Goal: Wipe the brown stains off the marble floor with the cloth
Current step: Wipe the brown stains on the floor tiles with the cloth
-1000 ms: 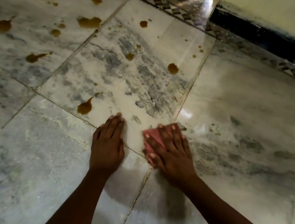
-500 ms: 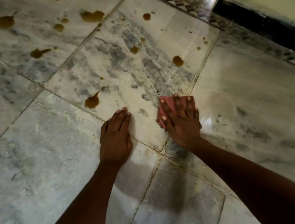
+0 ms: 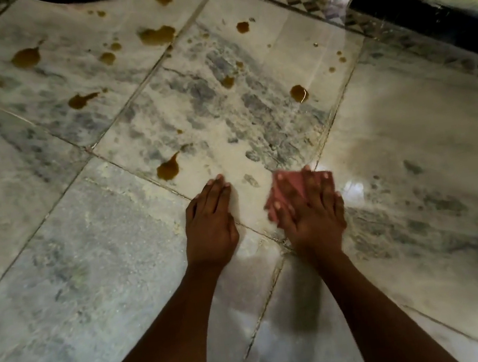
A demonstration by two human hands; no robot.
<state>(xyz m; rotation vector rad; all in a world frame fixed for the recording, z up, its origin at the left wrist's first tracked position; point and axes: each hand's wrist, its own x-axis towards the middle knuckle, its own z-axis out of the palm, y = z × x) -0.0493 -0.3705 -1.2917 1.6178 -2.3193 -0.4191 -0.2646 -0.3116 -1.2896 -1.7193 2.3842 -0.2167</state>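
Pink cloth [image 3: 291, 187] (folded flat) under right hand [image 3: 313, 213] on veined marble floor [image 3: 89, 263].

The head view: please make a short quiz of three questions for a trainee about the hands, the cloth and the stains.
1. True or false: the left hand holds the pink cloth.
2. Which brown stain lies nearest the left hand? A) the teardrop-shaped stain just beyond its fingertips B) the round stain farther off to the right C) the large stain near the top.
3. Fill in: the right hand presses the cloth flat on the ___ floor.

Key
1. False: the left hand rests flat on the bare floor; the cloth is under the right hand.
2. A.
3. marble.
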